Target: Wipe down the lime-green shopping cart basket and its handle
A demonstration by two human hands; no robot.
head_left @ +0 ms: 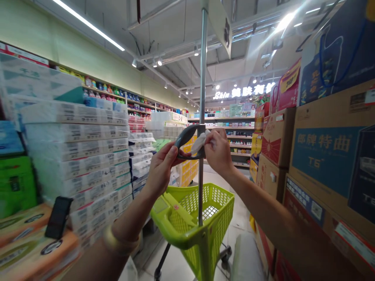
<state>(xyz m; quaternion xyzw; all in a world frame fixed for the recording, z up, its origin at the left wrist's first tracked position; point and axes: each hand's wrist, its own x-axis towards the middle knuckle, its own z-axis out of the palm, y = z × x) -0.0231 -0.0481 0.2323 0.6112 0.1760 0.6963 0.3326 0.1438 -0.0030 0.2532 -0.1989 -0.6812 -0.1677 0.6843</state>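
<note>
A grey looped plastic handle [183, 139] is mounted on an upright metal pole [202, 86]. My left hand [164, 166] pinches the near left side of the loop between thumb and fingers. In my right hand [218, 150], closed beside the pole, a crumpled white wipe [199, 144] is gripped; it reaches into the loop's opening at the pole side. Whether it is paper or cloth I cannot tell. Below both hands stands a lime-green plastic shopping cart [187, 238], and the pole rises from its near part. A white sign [221, 27] is fixed high on the pole.
Stacked packs of tissue [96, 144] rise on the left. A dark phone-like device [58, 216] leans on orange packs [26, 249]. Piled cardboard boxes [325, 144] line the right side. Stocked shelves [240, 136] stand behind, and tiled floor [238, 216] shows beside the cart.
</note>
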